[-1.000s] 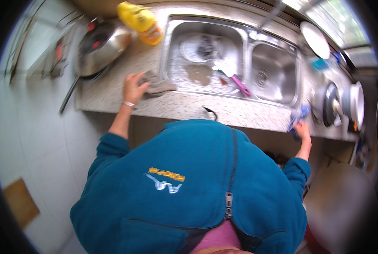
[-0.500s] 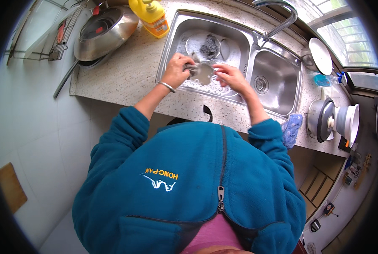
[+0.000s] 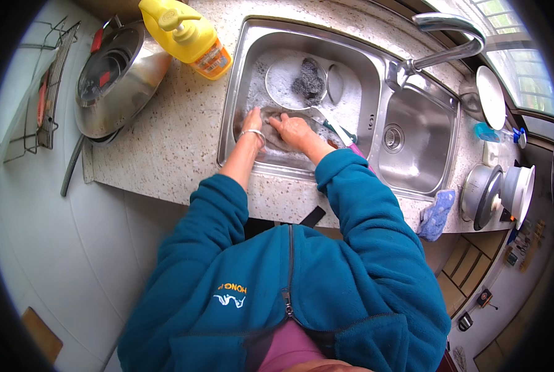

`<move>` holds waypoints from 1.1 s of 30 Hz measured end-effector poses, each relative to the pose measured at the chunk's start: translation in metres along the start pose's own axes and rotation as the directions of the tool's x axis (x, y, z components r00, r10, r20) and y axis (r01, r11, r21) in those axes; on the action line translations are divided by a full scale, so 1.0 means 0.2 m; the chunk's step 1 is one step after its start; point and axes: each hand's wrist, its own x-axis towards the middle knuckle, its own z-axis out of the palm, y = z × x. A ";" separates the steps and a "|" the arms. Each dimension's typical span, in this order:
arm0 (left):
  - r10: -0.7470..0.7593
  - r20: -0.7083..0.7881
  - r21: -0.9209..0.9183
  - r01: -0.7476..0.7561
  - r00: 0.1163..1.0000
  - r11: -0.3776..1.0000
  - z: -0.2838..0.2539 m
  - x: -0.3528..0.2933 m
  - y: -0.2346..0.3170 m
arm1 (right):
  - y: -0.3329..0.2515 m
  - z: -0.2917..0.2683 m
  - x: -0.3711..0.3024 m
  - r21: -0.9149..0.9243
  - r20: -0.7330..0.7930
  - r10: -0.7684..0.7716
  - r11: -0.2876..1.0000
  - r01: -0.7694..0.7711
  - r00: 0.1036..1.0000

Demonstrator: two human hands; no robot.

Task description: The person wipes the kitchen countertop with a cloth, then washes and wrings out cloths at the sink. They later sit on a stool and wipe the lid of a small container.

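Both hands reach into the soapy left basin [image 3: 230,118] of a steel double sink. My left hand [image 3: 254,127] is edge-on there, fingers stretched forward and partly hidden. My right hand [image 3: 294,131] reaches leftward beside it, fingers extended and apart. A dull grey-brown patch, perhaps wet cloth [image 3: 272,114], lies in the water by the fingertips; its outline is unclear. Just beyond, a dark grey mesh scrubber [image 3: 310,82] rests in a round, suds-filled dish [image 3: 279,87]. A pink-handled knife [image 3: 355,147] leans across the basin to the right of my right hand.
The chrome faucet [image 3: 450,54] arches over the right basin [image 3: 422,133]. A yellow pump bottle [image 3: 187,40] and a lidded steel wok [image 3: 122,84] stand on the left counter. To the right are a blue cloth [image 3: 437,215], a lidded pot [image 3: 475,195] and a white plate [image 3: 490,98].
The grey cloth my left hand held up is no longer lifted. Both hands have moved lower and closer together in the basin. The pink-handled knife now shows. The view has shifted.
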 end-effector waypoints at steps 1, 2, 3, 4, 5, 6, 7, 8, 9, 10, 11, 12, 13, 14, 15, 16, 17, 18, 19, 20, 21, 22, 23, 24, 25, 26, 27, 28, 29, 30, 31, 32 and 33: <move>-0.004 0.126 -0.106 0.018 0.992 0.994 -0.03 -0.04 0.00 | 0.00 0.02 0.03 -0.015 0.063 0.083 0.996 -0.082 0.995; -0.007 0.056 -0.101 0.013 0.998 0.995 -0.01 -0.08 0.01 | -0.01 0.04 0.05 -0.013 0.083 0.124 0.992 -0.123 0.989; -0.019 -0.011 -0.095 0.018 1.000 0.995 0.00 -0.11 0.00 | -0.02 0.04 0.06 -0.056 0.120 0.215 0.976 -0.210 0.969; -0.032 0.002 -0.096 0.032 0.999 0.995 0.02 -0.13 0.01 | -0.05 0.05 0.09 -0.156 0.209 0.287 0.954 -0.258 0.935; -0.058 0.019 -0.093 0.060 0.998 0.994 0.04 -0.15 0.01 | -0.08 0.04 0.09 -0.102 0.241 0.369 0.929 -0.355 0.898; -0.081 0.031 -0.096 0.084 0.996 0.992 0.06 -0.16 0.00 | -0.10 0.01 0.13 0.048 0.290 0.396 0.903 -0.426 0.871; -0.064 0.063 -0.126 0.071 0.996 0.990 0.07 -0.16 -0.01 | -0.15 -0.02 0.15 0.169 0.430 0.402 0.844 -0.509 0.809; -0.033 0.086 -0.156 0.046 0.996 0.987 0.07 -0.15 -0.02 | -0.20 -0.06 0.14 0.485 0.238 0.422 0.728 -0.484 0.875; 0.009 0.115 -0.192 0.013 0.993 0.981 0.07 -0.13 -0.03 | -0.24 -0.12 0.13 0.600 0.213 0.423 0.655 -0.460 0.881; 0.099 0.084 -0.353 -0.064 0.991 0.933 0.06 -0.11 -0.03 | -0.26 -0.20 0.09 0.683 0.246 0.440 0.554 -0.477 0.864; 0.109 0.223 -0.339 -0.028 0.969 0.940 0.04 -0.10 -0.03 | -0.31 -0.28 0.04 0.795 0.221 0.431 0.440 -0.418 0.875; 0.115 0.358 -0.318 0.005 0.926 0.948 0.01 -0.08 -0.03 | -0.38 -0.33 0.01 0.853 0.020 0.451 0.458 -0.250 0.892; 0.119 0.489 -0.290 0.032 0.864 0.956 -0.01 -0.07 -0.03 | -0.44 -0.38 -0.01 0.789 -0.118 0.466 0.580 -0.202 0.877; 0.116 0.611 -0.354 0.140 0.783 0.925 -0.01 -0.07 -0.03 | -0.49 -0.41 -0.01 0.704 -0.300 0.443 0.700 -0.117 0.845; 0.204 0.606 -0.355 0.032 0.769 0.934 -0.02 -0.08 -0.03 | -0.52 -0.43 -0.01 0.576 -0.455 0.368 0.816 -0.047 0.811; 0.289 0.615 -0.375 -0.050 0.734 0.926 -0.01 -0.10 -0.03 | -0.53 -0.45 -0.01 0.480 -0.509 0.338 0.875 -0.065 0.792; 0.341 0.616 -0.392 -0.099 0.711 0.915 0.00 -0.13 -0.03 | -0.54 -0.45 0.00 0.465 -0.537 0.364 0.881 -0.093 0.761; 0.316 0.600 -0.446 -0.021 0.735 0.895 0.03 -0.16 -0.04 | -0.53 -0.44 0.02 0.445 -0.537 0.363 0.889 -0.109 0.762; 0.321 0.559 -0.457 -0.039 0.765 0.889 0.05 -0.19 -0.04 | -0.50 -0.41 0.03 0.444 -0.543 0.380 0.887 -0.128 0.749; 0.274 0.473 -0.431 -0.051 0.837 0.901 0.07 -0.23 -0.03 | -0.47 -0.39 0.05 0.400 -0.592 0.389 0.902 -0.161 0.706; 0.230 0.381 -0.398 -0.066 0.895 0.915 0.07 -0.26 -0.03 | -0.41 -0.37 0.06 0.321 -0.508 0.386 0.914 -0.247 0.770; 0.226 0.386 -0.375 -0.072 0.894 0.924 0.08 -0.27 -0.01 | -0.38 -0.33 0.04 0.447 -0.459 0.454 0.861 -0.244 0.763; 0.276 0.275 -0.122 -0.251 0.921 0.960 0.07 -0.28 0.00 | -0.34 -0.30 0.03 0.559 -0.452 0.487 0.807 -0.188 0.747; 0.337 0.216 0.155 -0.373 0.917 0.915 0.04 -0.27 0.02 | -0.28 -0.28 0.01 0.522 -0.298 0.547 0.779 -0.346 0.782; 0.407 0.175 0.426 -0.442 0.896 0.789 0.00 -0.25 0.05 | -0.23 -0.26 -0.03 0.468 -0.177 0.576 0.763 -0.447 0.798; 0.557 0.230 0.370 -0.601 0.798 0.708 -0.05 -0.23 0.06 | -0.17 -0.25 -0.06 0.403 -0.016 0.573 0.754 -0.519 0.820; 0.574 0.273 0.314 -0.635 0.772 0.705 -0.07 -0.19 0.08 | -0.10 -0.25 -0.09 0.393 0.239 0.532 0.712 -0.582 0.812; 0.565 0.274 0.290 -0.627 0.778 0.723 -0.09 -0.16 0.08 | -0.07 -0.23 -0.10 0.242 0.280 0.525 0.771 -0.589 0.804; 0.553 0.276 0.268 -0.616 0.786 0.741 -0.10 -0.14 0.08 | -0.05 -0.21 -0.10 0.004 0.375 0.587 0.773 -0.634 0.718; 0.630 0.264 0.150 -0.677 0.730 0.721 -0.11 -0.13 0.06 | -0.05 -0.19 -0.08 0.033 0.308 0.566 0.797 -0.603 0.765; 0.638 0.225 0.093 -0.668 0.736 0.738 -0.11 -0.12 0.05 | -0.06 -0.17 -0.06 0.001 0.268 0.594 0.787 -0.617 0.758; 0.630 0.193 0.046 -0.649 0.752 0.760 -0.10 -0.12 0.03 | -0.08 -0.15 -0.02 -0.025 0.189 0.625 0.774 -0.632 0.758; 0.614 0.159 0.005 -0.623 0.773 0.783 -0.10 -0.13 0.02 | -0.11 -0.13 0.01 0.285 0.231 0.537 0.760 -0.584 0.812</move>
